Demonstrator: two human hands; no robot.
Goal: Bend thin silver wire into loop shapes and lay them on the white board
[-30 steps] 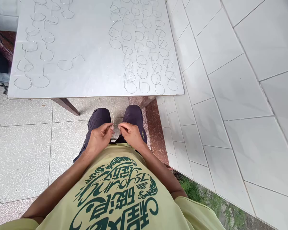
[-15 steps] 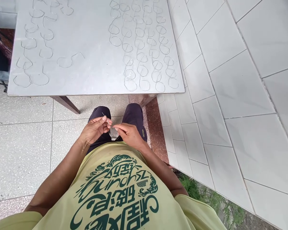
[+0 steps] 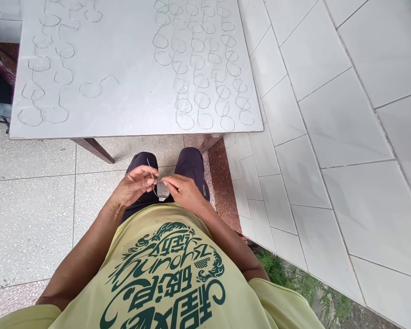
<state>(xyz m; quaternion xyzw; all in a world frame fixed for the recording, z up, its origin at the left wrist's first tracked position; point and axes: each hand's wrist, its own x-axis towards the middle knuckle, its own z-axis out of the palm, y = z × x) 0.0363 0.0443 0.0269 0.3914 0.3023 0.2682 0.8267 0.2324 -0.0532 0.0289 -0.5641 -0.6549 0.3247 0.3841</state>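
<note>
A thin piece of wire [image 3: 163, 198], bent into a loop at its lower part, hangs between my two hands above my lap. My left hand [image 3: 134, 186] pinches it between thumb and fingers, and one straight end sticks up past the fingertips. The thumb and index finger of my right hand [image 3: 182, 189] close on the wire at the other side of the loop. Both sets of fingertips almost meet; the exact grip points are partly hidden by the fingers.
Ahead stands a white table [image 3: 130, 105]. Bent wires [image 3: 202, 99] lie in overlapping rows on its right, open curved wires [image 3: 61, 114] on its left, and a single S-shaped wire [image 3: 92, 93] apart from them. A tiled wall [image 3: 291, 169] borders the right side.
My left fingers have shifted their hold on the wire, and the thumb is lower. More of the wire's straight end now shows above them. My right hand has hardly moved.
</note>
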